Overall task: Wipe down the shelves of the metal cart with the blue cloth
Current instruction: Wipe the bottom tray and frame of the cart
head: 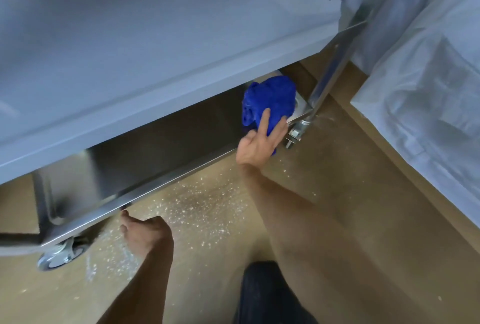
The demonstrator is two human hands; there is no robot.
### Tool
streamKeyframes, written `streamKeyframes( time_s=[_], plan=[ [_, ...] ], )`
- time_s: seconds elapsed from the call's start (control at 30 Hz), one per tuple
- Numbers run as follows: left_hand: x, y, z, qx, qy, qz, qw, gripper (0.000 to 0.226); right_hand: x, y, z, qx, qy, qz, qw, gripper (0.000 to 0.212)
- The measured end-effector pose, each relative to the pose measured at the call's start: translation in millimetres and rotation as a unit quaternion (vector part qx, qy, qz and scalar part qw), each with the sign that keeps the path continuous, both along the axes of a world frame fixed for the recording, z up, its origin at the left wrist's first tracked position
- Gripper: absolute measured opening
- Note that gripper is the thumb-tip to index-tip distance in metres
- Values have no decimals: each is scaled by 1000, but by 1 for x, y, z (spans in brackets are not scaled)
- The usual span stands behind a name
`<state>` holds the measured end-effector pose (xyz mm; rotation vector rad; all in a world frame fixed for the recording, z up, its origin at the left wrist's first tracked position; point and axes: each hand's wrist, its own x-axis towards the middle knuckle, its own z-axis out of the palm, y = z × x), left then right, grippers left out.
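1. Your right hand [259, 144] is on the blue cloth [270, 100], fingers mostly straight and pressing it against the far right corner of the metal cart [166, 188]'s lower shelf [168, 139], right beside the corner leg [324, 82].
2. The cloth is bunched up, not spread flat, and part of it hangs over the shelf's front edge under your palm.
3. Your left hand [145, 233] sits just under the front rim of the lower shelf, fingers tucked out of sight, so can't tell if it's gripping the rim or only touching it.
4. The upper shelf [130, 46] hangs over most of the lower one.
5. A caster wheel [59, 253] shows at the near left corner, and the floor [363, 207] in front has white specks scattered around.
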<state>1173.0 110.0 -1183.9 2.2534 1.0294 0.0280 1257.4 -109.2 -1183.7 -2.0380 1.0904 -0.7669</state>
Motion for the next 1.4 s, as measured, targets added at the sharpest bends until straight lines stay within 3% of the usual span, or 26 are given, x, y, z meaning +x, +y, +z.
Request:
streamKeyframes(
  time_s=[0.17,0.27,0.43,0.53,0.63,0.7,0.83,0.93,1.13,1.3,1.4],
  plan=[
    [-11,6,9,10,3,-8,1000,58,-47,101,0,-15,-7,198,980,75],
    [-13,5,19,27,-5,-39,999,54,-47,88,-2,15,-9,206,978,76],
    [-8,11,22,31,-14,-31,999,46,-9,-23,1,31,27,94,995,67],
    [-13,10,16,36,-6,-35,999,47,12,-72,5,107,-16,59,992,68],
    [-19,6,14,26,0,-23,999,54,22,-73,11,131,32,-59,989,65],
    [-19,6,14,27,-4,-24,999,58,20,-54,11,97,43,-74,992,67],
    [-7,18,17,41,-7,-26,999,51,-11,4,-3,-2,54,-5,999,81],
    [-5,29,18,53,-16,-6,998,49,-34,63,-5,12,40,77,996,90],
    [-27,82,29,69,-62,31,995,74,-67,178,-2,43,52,197,978,95],
    [-17,156,51,107,-77,7,991,76,-94,244,-11,-12,72,309,948,95],
    [-14,183,62,87,-90,-7,992,60,-96,280,-8,-131,89,394,906,82]
  ],
)
